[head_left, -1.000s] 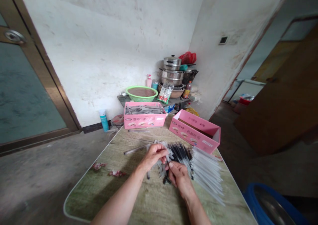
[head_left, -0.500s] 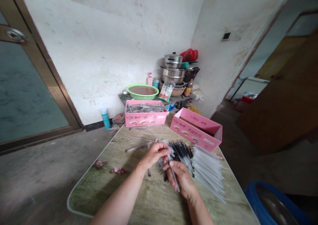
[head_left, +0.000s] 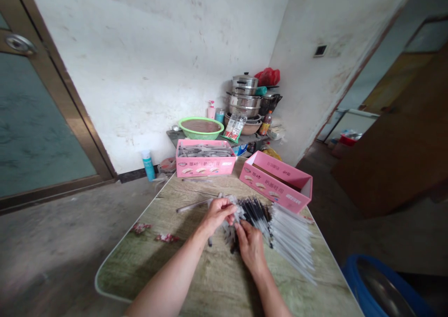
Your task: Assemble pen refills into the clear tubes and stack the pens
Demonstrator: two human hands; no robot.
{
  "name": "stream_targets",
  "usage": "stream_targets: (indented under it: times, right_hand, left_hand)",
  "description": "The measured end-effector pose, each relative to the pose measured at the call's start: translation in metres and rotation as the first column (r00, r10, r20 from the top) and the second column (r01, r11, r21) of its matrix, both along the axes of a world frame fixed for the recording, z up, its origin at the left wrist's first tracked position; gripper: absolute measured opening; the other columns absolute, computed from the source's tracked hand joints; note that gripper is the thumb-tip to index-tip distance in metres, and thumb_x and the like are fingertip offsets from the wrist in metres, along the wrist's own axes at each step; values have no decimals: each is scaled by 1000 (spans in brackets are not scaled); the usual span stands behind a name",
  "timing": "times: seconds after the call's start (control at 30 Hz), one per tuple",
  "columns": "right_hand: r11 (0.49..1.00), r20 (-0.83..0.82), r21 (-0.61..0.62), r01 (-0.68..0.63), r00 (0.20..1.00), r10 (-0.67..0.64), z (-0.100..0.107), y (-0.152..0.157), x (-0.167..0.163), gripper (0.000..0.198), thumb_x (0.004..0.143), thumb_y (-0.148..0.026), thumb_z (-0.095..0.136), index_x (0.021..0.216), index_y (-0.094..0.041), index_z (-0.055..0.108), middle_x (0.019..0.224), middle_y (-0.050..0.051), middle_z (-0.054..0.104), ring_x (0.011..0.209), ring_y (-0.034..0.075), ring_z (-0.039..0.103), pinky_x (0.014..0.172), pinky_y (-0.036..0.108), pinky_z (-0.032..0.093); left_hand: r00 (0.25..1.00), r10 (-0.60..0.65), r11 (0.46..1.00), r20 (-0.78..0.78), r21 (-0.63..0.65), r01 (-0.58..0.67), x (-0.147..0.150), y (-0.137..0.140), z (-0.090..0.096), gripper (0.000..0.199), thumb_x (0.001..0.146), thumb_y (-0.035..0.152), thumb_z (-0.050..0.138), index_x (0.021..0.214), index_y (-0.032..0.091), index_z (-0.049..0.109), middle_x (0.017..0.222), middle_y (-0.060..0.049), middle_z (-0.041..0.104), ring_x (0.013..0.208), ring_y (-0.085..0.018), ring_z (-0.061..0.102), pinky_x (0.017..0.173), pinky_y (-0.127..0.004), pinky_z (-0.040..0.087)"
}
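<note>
My left hand (head_left: 219, 215) is closed in a pinch over the middle of the table, beside a heap of small translucent pieces (head_left: 241, 209). Close to its fingertips, my right hand (head_left: 250, 244) is palm down with bent fingers, thumb and forefinger together. What either pinch holds is too small and blurred to name. Just beyond the right hand lies a bundle of black-tipped pens (head_left: 257, 213). Clear slim tubes (head_left: 294, 242) are spread in a row to its right. A single pen (head_left: 192, 206) lies left of my left hand.
A pink box (head_left: 206, 166) full of pens stands at the table's far edge. Another pink box (head_left: 275, 186) is angled at the far right. Behind are a green basin (head_left: 201, 135) and stacked pots (head_left: 244, 100). A blue tub (head_left: 353, 279) stands on the right.
The pen that slanted out below my right hand no longer shows. My right hand has turned palm down and moved slightly forward. My left hand stays nearly in place, still pinching.
</note>
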State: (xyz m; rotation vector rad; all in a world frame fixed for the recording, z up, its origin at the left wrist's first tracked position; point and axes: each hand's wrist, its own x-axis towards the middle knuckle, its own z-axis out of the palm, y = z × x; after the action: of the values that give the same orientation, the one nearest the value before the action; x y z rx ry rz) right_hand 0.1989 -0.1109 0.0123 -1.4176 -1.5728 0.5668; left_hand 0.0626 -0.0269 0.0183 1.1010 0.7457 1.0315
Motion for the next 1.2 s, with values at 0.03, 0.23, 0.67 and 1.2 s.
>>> stream_targets:
  times: [0.03, 0.23, 0.67, 1.2]
  right_hand:
    - [993, -159, -83, -82, 985, 68, 1, 0, 0, 49, 93, -61, 45, 72, -18, 61, 48, -1, 50, 43, 12, 41, 45, 24, 27]
    - [874, -609, -277, -400, 776, 162, 8, -1, 6, 50, 89, -64, 50, 88, -15, 63, 41, -6, 47, 31, 8, 25, 35, 21, 18]
    - [986, 473, 155, 58, 872, -125, -5, -6, 5, 41, 101, -39, 34, 103, -15, 68, 70, 10, 72, 57, 20, 65, 55, 27, 36]
    - [661, 438, 600, 450, 507, -742, 1, 10, 115, 40, 97, -34, 39, 103, -16, 75, 94, 15, 69, 90, 29, 52, 83, 41, 35]
  left_hand:
    - [1000, -20, 1000, 3, 10, 20, -1, 0, 1, 43, 68, 50, 79, 75, 12, 61, 54, 0, 61, 43, -10, 54, 45, -22, 45]
    - [998, -69, 996, 11, 55, 68, -3, -2, 5, 41, 71, 49, 77, 78, 12, 62, 57, 0, 62, 45, -10, 55, 48, -21, 45]
    - [985, 168, 985, 47, 40, -170, -13, 11, 1, 43, 70, 53, 76, 74, 12, 62, 59, 1, 60, 46, -9, 52, 47, -20, 44]
    - [791, 504, 796, -347, 542, -270, -21, 10, 4, 20, 78, 23, 68, 96, 22, 77, 88, -6, 73, 78, -21, 65, 76, -29, 47]
